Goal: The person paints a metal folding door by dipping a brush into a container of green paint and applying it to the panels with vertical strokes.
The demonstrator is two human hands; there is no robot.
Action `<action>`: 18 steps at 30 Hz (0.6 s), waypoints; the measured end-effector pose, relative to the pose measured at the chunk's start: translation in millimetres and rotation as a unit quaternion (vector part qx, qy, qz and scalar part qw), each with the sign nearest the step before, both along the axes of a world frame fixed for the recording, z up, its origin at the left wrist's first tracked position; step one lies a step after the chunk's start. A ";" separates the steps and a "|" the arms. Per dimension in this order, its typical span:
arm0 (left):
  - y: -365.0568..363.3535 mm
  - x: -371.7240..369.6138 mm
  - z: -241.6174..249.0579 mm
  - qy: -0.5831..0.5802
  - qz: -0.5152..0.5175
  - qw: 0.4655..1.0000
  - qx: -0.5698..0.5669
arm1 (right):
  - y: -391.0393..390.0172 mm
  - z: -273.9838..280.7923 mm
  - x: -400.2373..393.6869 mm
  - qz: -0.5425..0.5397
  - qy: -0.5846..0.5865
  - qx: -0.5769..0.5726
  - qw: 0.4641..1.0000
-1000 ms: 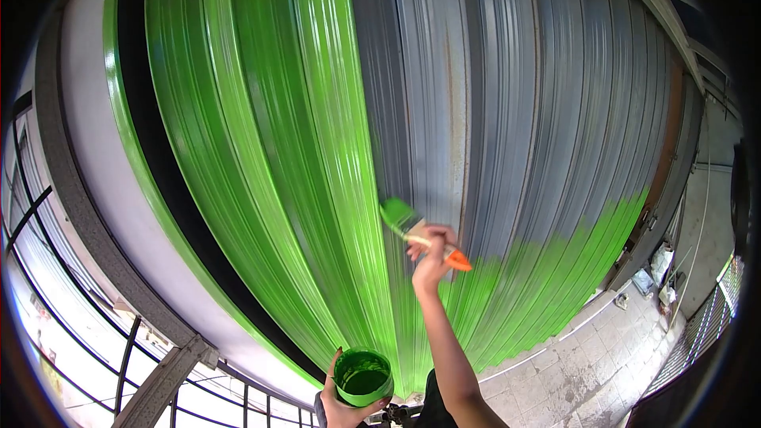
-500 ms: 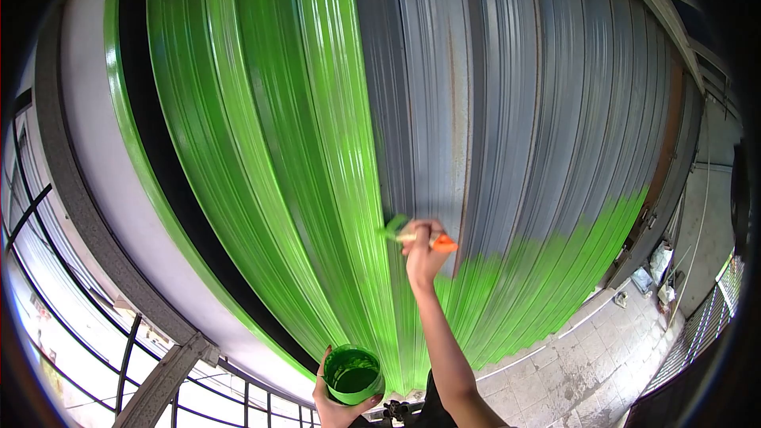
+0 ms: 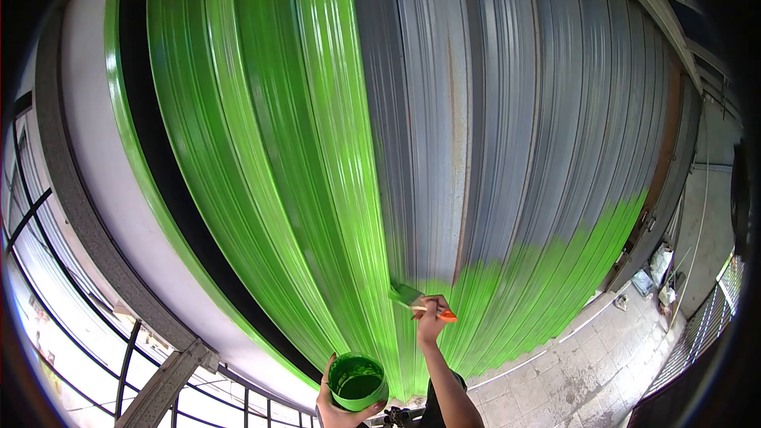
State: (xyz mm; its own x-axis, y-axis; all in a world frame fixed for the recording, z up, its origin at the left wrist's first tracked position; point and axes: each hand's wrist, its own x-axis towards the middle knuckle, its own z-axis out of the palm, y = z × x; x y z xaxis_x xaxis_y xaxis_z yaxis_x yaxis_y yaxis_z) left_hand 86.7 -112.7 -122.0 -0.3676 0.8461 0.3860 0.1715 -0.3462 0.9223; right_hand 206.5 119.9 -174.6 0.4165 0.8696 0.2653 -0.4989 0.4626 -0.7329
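Note:
My right hand is closed around the handle of a paintbrush with an orange end. Its green-coated bristles touch the corrugated metal panel, at the edge between green paint and bare grey metal. My left hand grips a round tub of green paint from its left side and below, low in the view. Paint coats the inside wall of the tub. The panel is glossy green on the left and along the bottom, grey over the upper right.
A grey beam and black metal bars curve along the left. Pale floor tiles lie at the lower right, with small items by the panel's right end. A slatted grille stands further right.
My right hand has moved the brush down along the paint edge. The tub in my left hand has shifted slightly right and down.

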 end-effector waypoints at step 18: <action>0.7 9.5 9.0 -0.016 -0.013 1.000 -0.005 | 4.0 74.3 -20.1 0.019 0.010 0.124 0.992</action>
